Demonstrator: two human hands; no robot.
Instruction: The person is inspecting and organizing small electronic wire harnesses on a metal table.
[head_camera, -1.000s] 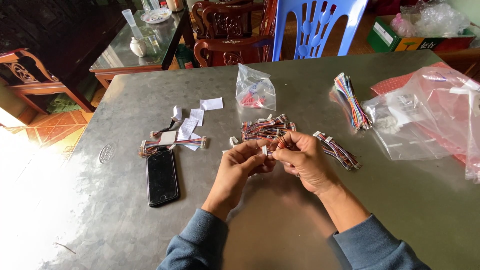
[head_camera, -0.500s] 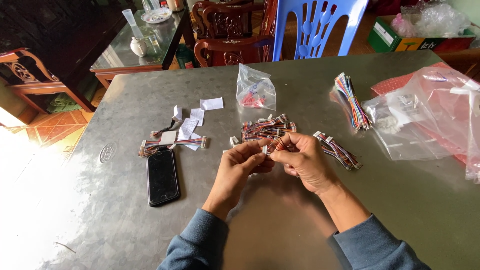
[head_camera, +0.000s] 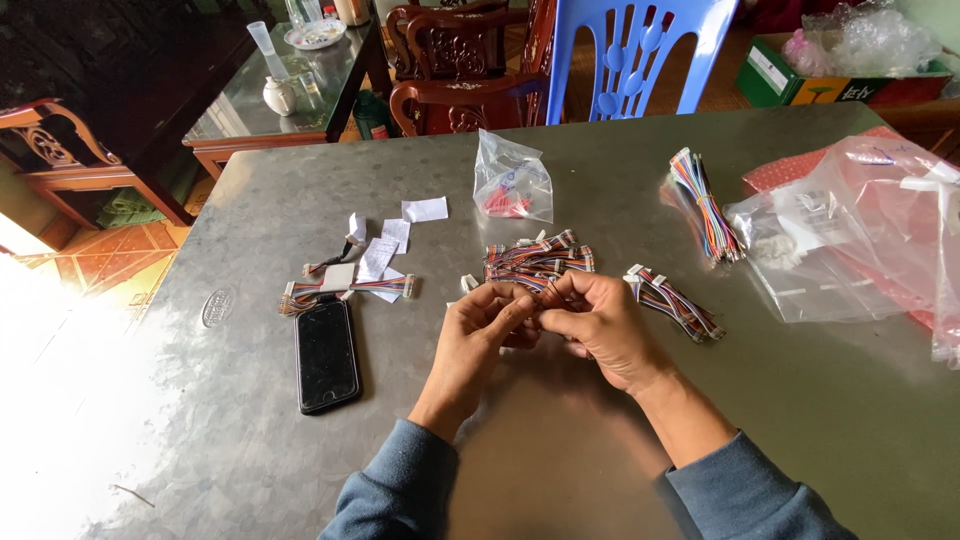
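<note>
While my left hand (head_camera: 478, 330) and right hand (head_camera: 600, 325) meet over the metal table (head_camera: 560, 440), my fingertips (head_camera: 530, 303) pinch a small multicoloured wire harness (head_camera: 545, 296) between them. Just beyond my fingers lies the pile of harnesses (head_camera: 535, 258); a black phone (head_camera: 326, 354) rests well left.

My view: black phone (head_camera: 326, 354) left of the small clear bag (head_camera: 512, 180), paper slips (head_camera: 395, 235) between, blue chair (head_camera: 640, 55) beyond
</note>
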